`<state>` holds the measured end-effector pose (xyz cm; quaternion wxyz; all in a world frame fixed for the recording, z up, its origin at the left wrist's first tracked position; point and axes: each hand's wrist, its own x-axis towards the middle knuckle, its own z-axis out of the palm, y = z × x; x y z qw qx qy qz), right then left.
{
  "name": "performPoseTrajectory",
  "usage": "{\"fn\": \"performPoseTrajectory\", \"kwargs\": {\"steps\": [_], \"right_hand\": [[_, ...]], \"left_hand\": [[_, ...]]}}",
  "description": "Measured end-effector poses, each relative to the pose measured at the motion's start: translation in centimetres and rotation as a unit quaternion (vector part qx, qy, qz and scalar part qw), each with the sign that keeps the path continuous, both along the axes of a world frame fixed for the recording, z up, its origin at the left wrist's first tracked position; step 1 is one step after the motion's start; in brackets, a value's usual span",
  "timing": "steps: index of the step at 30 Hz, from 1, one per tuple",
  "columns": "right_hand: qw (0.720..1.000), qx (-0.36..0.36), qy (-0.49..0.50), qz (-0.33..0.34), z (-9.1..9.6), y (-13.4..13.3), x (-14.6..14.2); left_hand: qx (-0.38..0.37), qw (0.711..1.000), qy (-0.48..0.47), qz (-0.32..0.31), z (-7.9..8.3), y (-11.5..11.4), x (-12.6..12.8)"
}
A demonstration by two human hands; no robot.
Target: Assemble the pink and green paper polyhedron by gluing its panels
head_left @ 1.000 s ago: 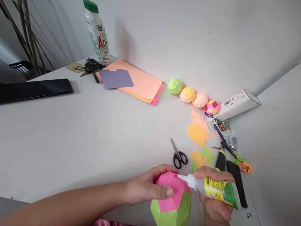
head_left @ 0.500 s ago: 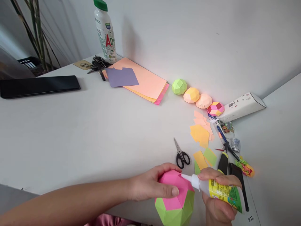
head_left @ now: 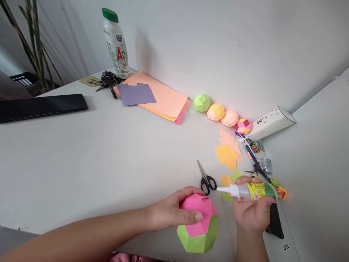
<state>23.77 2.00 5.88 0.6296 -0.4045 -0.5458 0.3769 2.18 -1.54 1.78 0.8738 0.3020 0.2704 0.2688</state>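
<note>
My left hand (head_left: 178, 209) grips a faceted paper ball (head_left: 200, 236), pink on top and green below, with the thumb across a pink face. A small flap looks raised near the ball's top edge. In my right hand (head_left: 252, 214) is a glue bottle (head_left: 253, 191) with a yellow and green label, lying nearly level, its white nozzle pointing left. The nozzle tip is apart from the ball, above and to the right of it. Black-handled scissors (head_left: 206, 180) lie just beyond the ball.
Paper scraps (head_left: 227, 156) lie at the right, near pens and a small clear jar (head_left: 266, 165). Several small paper balls (head_left: 202, 103) line the wall. Coloured sheets (head_left: 163, 94), keys (head_left: 109, 80), a white bottle (head_left: 117, 51) and a black flat case (head_left: 43, 107) are farther left.
My right hand has lifted the glue bottle away from the ball and turned it more level; its nozzle was at the pink top before. The left hand keeps its hold. The view has shifted slightly.
</note>
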Motion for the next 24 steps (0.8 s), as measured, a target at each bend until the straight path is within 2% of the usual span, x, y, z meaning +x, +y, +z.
{"fn": "performPoseTrajectory", "kwargs": {"steps": [2, 5, 15, 19, 21, 24], "right_hand": [[0.995, 0.038, -0.052, -0.080, 0.1, 0.6, 0.7], [0.968, 0.067, -0.165, -0.176, 0.2, 1.2, 1.6], [0.945, -0.060, -0.222, -0.235, -1.2, 2.8, 3.5], [0.895, -0.107, -0.315, -0.298, -1.2, 3.2, 3.7], [0.871, -0.132, -0.360, -0.308, -1.0, 3.3, 3.7], [0.866, -0.143, -0.374, -0.300, -0.9, 3.3, 3.6]], "left_hand": [[-0.005, 1.000, 0.001, -0.001, 0.1, 0.1, 0.0], [0.002, 1.000, 0.008, -0.003, 0.2, 0.1, -0.1], [0.008, 1.000, 0.002, -0.024, 0.0, 0.0, -0.2], [0.030, 0.999, 0.018, -0.021, -0.2, 0.1, -0.3], [0.039, 0.999, 0.022, -0.023, 0.0, 0.2, -0.4], [0.047, 0.998, 0.014, -0.030, 0.3, 0.3, -0.6]]}}
